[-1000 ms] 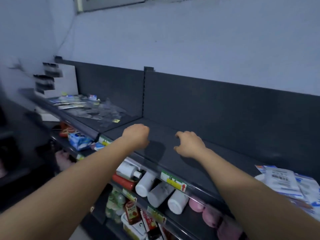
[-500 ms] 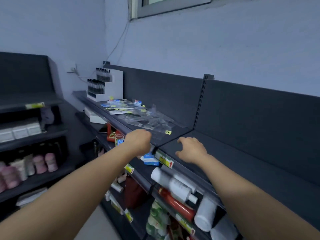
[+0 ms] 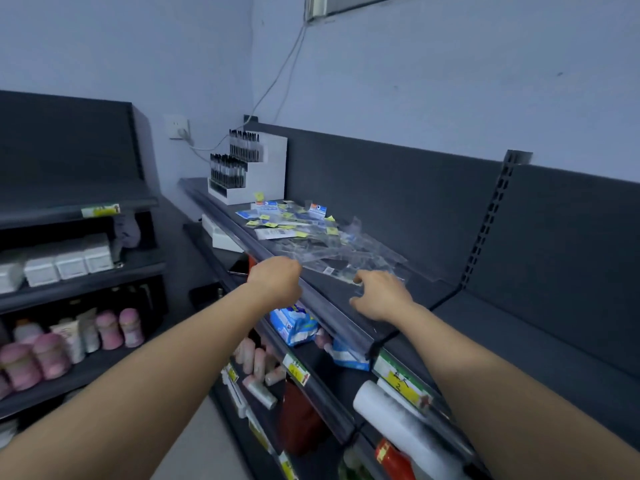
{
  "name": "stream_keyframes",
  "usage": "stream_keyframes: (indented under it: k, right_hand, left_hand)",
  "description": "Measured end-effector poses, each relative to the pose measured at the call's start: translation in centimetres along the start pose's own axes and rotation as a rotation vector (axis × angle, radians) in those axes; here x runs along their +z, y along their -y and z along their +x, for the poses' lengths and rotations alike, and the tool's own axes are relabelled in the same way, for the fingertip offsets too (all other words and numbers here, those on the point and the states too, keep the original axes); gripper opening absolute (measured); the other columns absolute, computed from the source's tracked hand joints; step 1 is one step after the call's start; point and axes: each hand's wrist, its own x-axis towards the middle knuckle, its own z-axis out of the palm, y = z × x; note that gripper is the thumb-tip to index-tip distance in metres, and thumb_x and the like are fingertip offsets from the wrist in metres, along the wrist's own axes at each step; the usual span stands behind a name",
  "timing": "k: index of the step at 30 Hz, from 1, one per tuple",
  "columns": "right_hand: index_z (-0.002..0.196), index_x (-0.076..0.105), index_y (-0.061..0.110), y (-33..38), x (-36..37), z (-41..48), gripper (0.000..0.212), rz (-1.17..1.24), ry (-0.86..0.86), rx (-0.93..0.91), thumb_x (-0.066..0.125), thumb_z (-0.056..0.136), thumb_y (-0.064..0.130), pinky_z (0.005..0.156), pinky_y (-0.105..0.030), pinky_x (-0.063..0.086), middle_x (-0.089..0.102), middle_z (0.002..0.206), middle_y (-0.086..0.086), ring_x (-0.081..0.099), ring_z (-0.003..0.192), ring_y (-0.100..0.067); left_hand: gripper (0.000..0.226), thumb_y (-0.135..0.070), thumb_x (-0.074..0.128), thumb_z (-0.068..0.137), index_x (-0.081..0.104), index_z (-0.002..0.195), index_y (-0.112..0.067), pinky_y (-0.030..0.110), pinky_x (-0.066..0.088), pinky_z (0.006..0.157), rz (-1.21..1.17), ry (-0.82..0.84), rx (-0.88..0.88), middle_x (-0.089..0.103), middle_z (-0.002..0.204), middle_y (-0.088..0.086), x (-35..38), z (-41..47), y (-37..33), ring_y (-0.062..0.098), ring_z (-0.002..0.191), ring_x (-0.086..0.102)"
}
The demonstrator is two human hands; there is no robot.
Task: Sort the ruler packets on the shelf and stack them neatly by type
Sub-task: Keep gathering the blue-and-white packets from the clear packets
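Both hands have slid left along the top shelf [image 3: 341, 315] since half a second ago. They sat short of the pile then and are at its near-right end now (the view has swung left too, so part of that is head motion).

Ruler packets [image 3: 311, 244]: a loose, overlapping heap on the top shelf. It runs from just near-right of the white display stand [image 3: 256, 174] down to the hands. The long axis follows the shelf, far-left to near-right. Printed-card packets with yellow tags [image 3: 277, 220] sit at the far-left end and clear sleeves [image 3: 349, 263] at the near-right end. No sorting is visible yet.

Right hand [image 3: 381, 297]: over the shelf deck, fingers loosely curled and spread, thumb apart, holding nothing. Its fingertips are just beside the near edge of the clear sleeves, and I can't tell whether they touch.

Left hand [image 3: 275, 282]: knuckles up over the shelf's front lip, fingers folded under, nothing visible in it. It's on the near-left flank of the heap, outside the deck.

Key relation: the heap lies ahead and to the far-left of both hands, and the right hand is the nearer one, in line with the long axis. My read is that it takes the first clear sleeve by its near end, pulling along the axis. The left hand has to open and come over the lip first. Glossy overlapping sleeves will probably drag their neighbours.
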Motion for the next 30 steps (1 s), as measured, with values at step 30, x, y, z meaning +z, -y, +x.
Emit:
stream_keyframes:
  k: [30]
  right_hand:
    - [0.13,0.054,0.017,6.4,5.8,31.6,0.049,0.063,0.036,0.043,0.062,0.085,0.035,0.098,-0.035,0.042,0.053,0.134,-0.007,0.047,0.124,-0.027]
  left_hand:
    - [0.033,-0.039,0.049,0.096,0.059,0.114,-0.014,0.036,0.047,0.078,0.122,0.169,0.153,0.061,0.116,0.01,7.2,29.1,15.4,0.029,0.107,0.058]
